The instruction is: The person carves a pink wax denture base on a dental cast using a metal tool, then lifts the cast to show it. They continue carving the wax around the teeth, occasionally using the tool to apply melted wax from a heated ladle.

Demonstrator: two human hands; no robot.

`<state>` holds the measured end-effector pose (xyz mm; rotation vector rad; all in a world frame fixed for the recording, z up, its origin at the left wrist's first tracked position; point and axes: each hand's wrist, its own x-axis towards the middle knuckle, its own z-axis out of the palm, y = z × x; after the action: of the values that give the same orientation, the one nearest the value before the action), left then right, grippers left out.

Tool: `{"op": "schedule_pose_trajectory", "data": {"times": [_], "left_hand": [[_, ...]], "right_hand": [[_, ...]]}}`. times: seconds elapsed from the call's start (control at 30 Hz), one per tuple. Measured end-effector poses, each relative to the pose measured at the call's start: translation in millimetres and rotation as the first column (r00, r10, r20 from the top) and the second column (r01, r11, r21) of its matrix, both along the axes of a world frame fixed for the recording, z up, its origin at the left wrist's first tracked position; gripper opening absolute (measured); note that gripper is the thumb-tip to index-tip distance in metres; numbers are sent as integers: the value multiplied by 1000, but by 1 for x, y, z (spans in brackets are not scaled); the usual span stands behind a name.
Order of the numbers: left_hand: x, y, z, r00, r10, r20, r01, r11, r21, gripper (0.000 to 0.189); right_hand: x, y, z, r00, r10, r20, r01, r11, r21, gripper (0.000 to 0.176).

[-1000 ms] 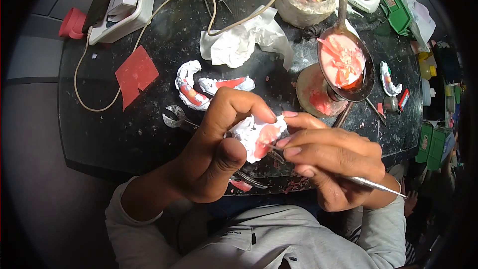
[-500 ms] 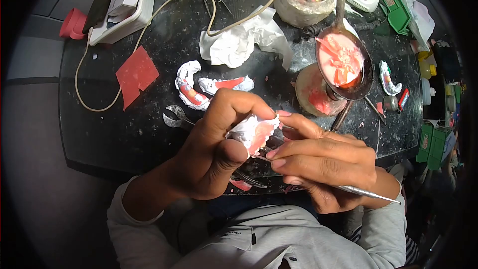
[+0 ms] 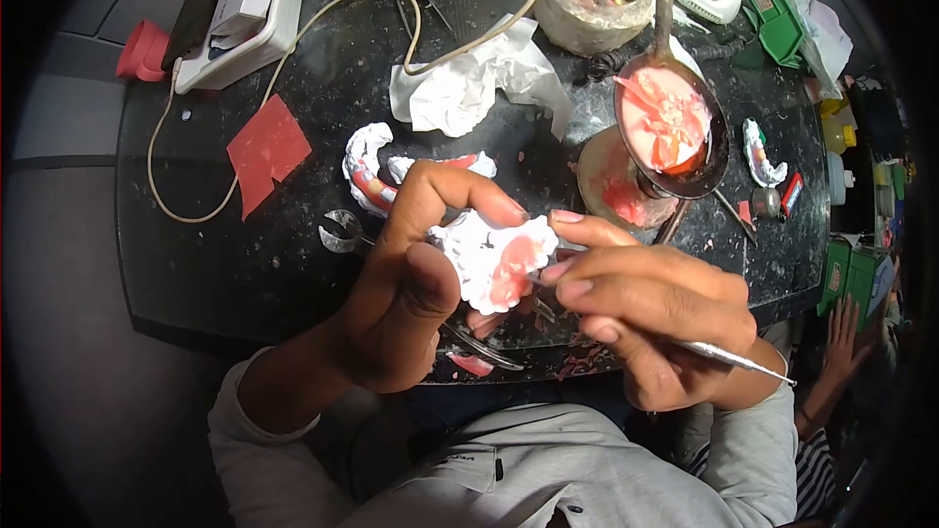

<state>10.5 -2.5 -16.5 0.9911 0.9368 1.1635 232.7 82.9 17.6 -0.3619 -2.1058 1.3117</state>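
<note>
A white plaster dental model [image 3: 468,252] with a pink wax patch [image 3: 518,269] is gripped between the fingers and thumb of my left hand [image 3: 396,284]. Closed around a thin metal carving tool [image 3: 734,360] is my right hand [image 3: 665,318]; the tool's front end lies close to the pink wax, and its exact contact is hard to make out. My right index fingertip is at the model's right edge. Behind my left hand lie two more plaster pieces with pink wax, a curved one [image 3: 366,161] and a partly hidden one [image 3: 469,164].
A pan of pink wax [image 3: 665,122] rests over a glass burner [image 3: 611,181]. Crumpled white paper [image 3: 455,98], a red wax sheet [image 3: 269,152], a cable [image 3: 419,29] and a plaster bowl [image 3: 594,20] lie around. Another person's hand [image 3: 841,342] shows at the right.
The model has turned in my left hand, showing more of its white surface. My right hand has shifted slightly right with the tool. Another person's hand has appeared at the right.
</note>
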Motion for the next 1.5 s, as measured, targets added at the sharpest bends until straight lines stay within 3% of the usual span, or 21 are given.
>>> {"op": "schedule_pose_trajectory", "data": {"times": [0.07,0.13,0.2,0.4,0.47,0.63,0.7,0.8,1.07,1.13,1.37,1.43,1.5], "left_hand": [[-2,2,3,998,-49,39,51,997,-52,78],[0,2,-3,999,-17,42,18,1000,-15,76],[2,2,-4,999,13,48,-14,1000,23,75],[3,0,-6,1000,-20,17,20,999,49,75],[4,0,-7,998,47,-38,-44,996,77,76],[2,-1,-3,1000,13,17,-13,999,33,75],[2,0,-2,999,-10,40,9,1000,25,75],[3,0,-1,995,-5,98,4,1000,3,74],[4,-1,-3,994,-5,113,3,1000,15,71],[4,-1,-4,995,4,104,-6,1000,21,70],[1,0,-4,988,-34,151,35,999,-1,69],[0,1,-5,986,-35,162,35,999,3,69],[1,1,-3,984,-38,176,37,999,7,68]], "right_hand": [[0,0,0,998,-67,21,67,998,-4,19],[-1,3,3,999,50,-5,-50,998,31,18],[1,3,4,998,56,0,-55,998,26,19],[0,0,1,995,-89,52,87,995,54,20],[0,0,-3,1000,-15,1,15,998,61,19],[1,2,2,999,40,-23,-40,999,16,22],[0,-1,2,996,-91,16,90,996,17,19],[0,-1,3,1000,17,-2,-17,1000,14,17],[-1,-1,3,1000,-30,2,30,997,67,18],[0,0,5,999,33,2,-33,999,21,16],[1,0,3,1000,-14,-12,14,1000,28,15],[1,3,8,997,69,-19,-69,998,1,15],[3,2,3,999,20,-39,-21,1000,-10,15]]}}
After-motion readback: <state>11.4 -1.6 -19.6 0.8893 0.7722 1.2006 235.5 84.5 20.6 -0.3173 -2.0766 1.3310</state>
